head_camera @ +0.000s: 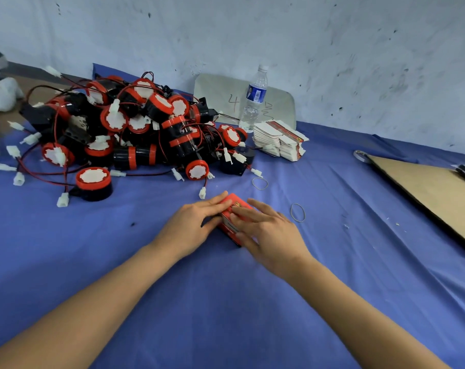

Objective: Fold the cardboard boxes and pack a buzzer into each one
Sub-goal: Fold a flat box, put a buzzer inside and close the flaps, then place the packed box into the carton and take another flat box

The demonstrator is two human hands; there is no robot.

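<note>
A small red cardboard box (235, 202) sits on the blue cloth at the middle of the table. My left hand (191, 225) lies against its left side, fingers stretched over the top edge. My right hand (268, 230) rests flat on the box's top and right side with straight fingers. A big pile of red-and-black buzzers (135, 129) with red wires and white plugs lies behind on the left. One buzzer (94, 183) stands apart at the pile's front. A stack of flat unfolded boxes (279, 139) sits behind on the right.
A water bottle (255, 99) stands beside the flat boxes, in front of a grey sheet marked 4. Two rubber bands (297, 212) lie right of the box. A brown cardboard board (433, 193) lies at the right edge. The wall runs close behind.
</note>
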